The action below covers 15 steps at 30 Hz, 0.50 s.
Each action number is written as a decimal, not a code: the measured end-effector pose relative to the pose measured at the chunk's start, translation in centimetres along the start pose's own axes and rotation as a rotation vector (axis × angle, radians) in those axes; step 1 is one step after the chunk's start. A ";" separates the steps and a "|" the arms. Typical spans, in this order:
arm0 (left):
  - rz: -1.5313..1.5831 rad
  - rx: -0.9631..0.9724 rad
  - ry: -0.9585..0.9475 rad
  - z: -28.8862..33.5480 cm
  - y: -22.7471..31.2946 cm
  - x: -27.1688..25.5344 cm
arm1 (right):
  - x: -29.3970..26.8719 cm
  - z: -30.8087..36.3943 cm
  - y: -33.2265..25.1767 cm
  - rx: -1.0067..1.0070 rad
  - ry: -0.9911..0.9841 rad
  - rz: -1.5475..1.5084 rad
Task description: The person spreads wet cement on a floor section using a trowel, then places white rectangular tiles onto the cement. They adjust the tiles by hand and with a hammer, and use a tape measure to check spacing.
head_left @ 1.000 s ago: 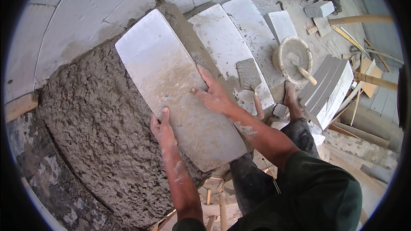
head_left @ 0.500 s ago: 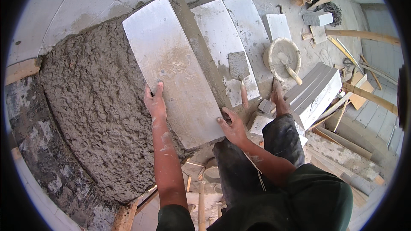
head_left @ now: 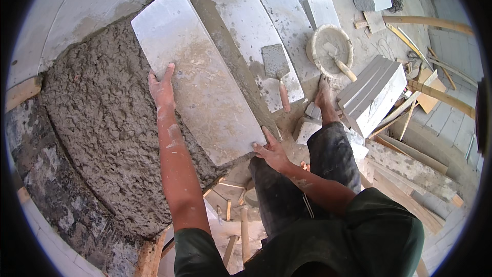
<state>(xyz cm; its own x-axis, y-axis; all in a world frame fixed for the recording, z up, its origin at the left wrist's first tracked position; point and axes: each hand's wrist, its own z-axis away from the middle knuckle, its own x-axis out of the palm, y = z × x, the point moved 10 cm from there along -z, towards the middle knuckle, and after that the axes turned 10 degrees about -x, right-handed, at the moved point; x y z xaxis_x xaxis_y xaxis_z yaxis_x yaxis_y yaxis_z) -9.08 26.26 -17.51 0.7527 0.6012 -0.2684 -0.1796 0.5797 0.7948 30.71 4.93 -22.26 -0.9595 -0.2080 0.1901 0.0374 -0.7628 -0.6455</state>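
Note:
A long white aerated concrete block (head_left: pixel 205 79), smeared with brown mortar, lies slanting before me at the edge of a bed of wet grey mortar (head_left: pixel 97 113). My left hand (head_left: pixel 163 90) grips its left long edge, thumb on top and the other fingers partly hidden at the side. At the near right corner, my right hand (head_left: pixel 271 153) is closed on the block, thumb on its face. A grey mortar strip (head_left: pixel 230 46) runs along the block's right side. Beyond it, a trowel (head_left: pixel 277 64) with mortar on its blade rests on another white block (head_left: pixel 251 20).
A round pail (head_left: pixel 313 54) holding a handled tool stands right of the trowel, near my bare foot (head_left: pixel 324 97). Stacked blocks (head_left: pixel 379 97), bamboo poles (head_left: pixel 446 100) and planks lie to the right. A white block wall (head_left: pixel 97 10) borders the mortar's far side.
My left hand has slid farther up the block's left edge, toward its far end. My right hand stays at the near right corner. The whole view has shifted slightly.

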 end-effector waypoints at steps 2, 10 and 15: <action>-0.116 0.049 0.131 0.3 0.5 0.2 | 0.4 -0.4 -0.6 -0.043 0.010 -0.008; -0.158 0.101 0.182 1.4 1.1 0.1 | 0.8 0.0 -1.3 -0.119 0.065 -0.143; -0.390 0.100 0.284 1.7 1.1 -0.4 | 0.8 -0.1 -0.6 -0.073 0.059 -0.044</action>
<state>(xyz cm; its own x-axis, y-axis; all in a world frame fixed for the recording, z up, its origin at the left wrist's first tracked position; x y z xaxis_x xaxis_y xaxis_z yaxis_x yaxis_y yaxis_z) -8.50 25.77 -15.61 0.5466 0.4843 -0.6831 0.1532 0.7442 0.6502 29.93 5.25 -21.80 -0.9747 -0.1373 0.1765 -0.0231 -0.7233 -0.6901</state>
